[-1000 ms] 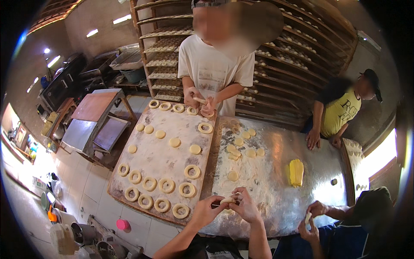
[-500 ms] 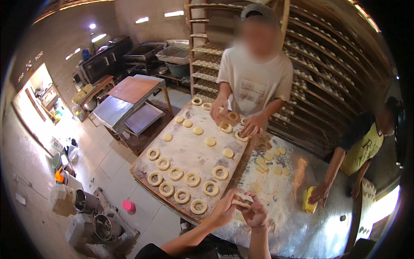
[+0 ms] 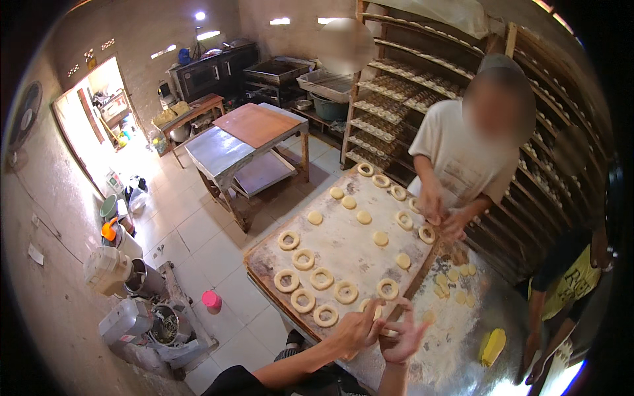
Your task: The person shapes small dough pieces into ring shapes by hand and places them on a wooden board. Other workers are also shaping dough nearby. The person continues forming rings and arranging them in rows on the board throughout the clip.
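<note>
1. Left hand [image 3: 356, 328] and right hand [image 3: 404, 336] are met at lower centre, fingers pinched together on a small dough piece [image 3: 385, 328].
2. Dough rings [image 3: 321, 278] are laid on the floured board [image 3: 343, 247] just above.
3. The tabletop [image 3: 456, 343] is dusted with flour.

**Board, dough and hands on the table**

The wooden board [image 3: 343, 247] lies on the floured table [image 3: 456, 343]; dough rings [image 3: 321, 278] sit on its near part; flat dough discs [image 3: 364, 216] lie behind them; both hands [image 3: 380, 330] meet at the board's near corner.

hands [image 3: 380, 330] shaping dough ring [image 3: 388, 329], floured board [image 3: 343, 247]
</note>
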Available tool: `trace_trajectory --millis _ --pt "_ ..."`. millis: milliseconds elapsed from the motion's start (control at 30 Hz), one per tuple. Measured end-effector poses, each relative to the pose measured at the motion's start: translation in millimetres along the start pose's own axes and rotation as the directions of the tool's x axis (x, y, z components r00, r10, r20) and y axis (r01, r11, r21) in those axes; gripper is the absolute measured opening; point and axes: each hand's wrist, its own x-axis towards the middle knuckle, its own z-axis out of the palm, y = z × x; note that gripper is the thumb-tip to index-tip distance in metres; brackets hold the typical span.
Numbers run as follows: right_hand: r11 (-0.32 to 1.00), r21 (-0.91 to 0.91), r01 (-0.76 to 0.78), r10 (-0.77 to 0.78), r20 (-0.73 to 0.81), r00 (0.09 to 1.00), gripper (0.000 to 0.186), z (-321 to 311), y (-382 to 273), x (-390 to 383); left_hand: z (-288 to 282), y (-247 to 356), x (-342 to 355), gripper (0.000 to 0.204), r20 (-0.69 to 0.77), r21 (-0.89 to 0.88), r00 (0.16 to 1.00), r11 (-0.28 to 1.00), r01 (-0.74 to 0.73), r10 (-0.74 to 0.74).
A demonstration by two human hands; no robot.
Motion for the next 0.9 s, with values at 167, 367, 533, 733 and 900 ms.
trace_trajectory --millis 167,367,533,733,900 --pt "0.67 -0.743 0.004 0.079 0.077 0.994 0.087 35 28 44 -41 -29 5 0.033 -0.044 -0.015 0.998 0.998 -0.055 0.055" --pt "0.602 -0.797 -0.052 0.174 0.067 0.982 0.067 73 75 93 -100 -64 15 0.019 -0.177 0.002 0.984 1.0 -0.03 0.029" --pt "0.649 -0.746 0.147 -0.101 0.108 0.989 0.036 87 128 136 -145 -87 28 0.011 -0.373 0.014 0.928 1.0 -0.012 0.016" --pt "0.58 -0.798 0.16 0.063 0.24 0.969 0.056 99 169 175 -187 -110 31 0.014 -0.387 -0.016 0.917 0.995 0.102 -0.1" --pt "0.831 -0.518 -0.201 0.324 0.157 0.933 0.061 113 181 185 -212 -121 34 0.017 -0.42 -0.051 0.9 0.993 0.104 -0.116"
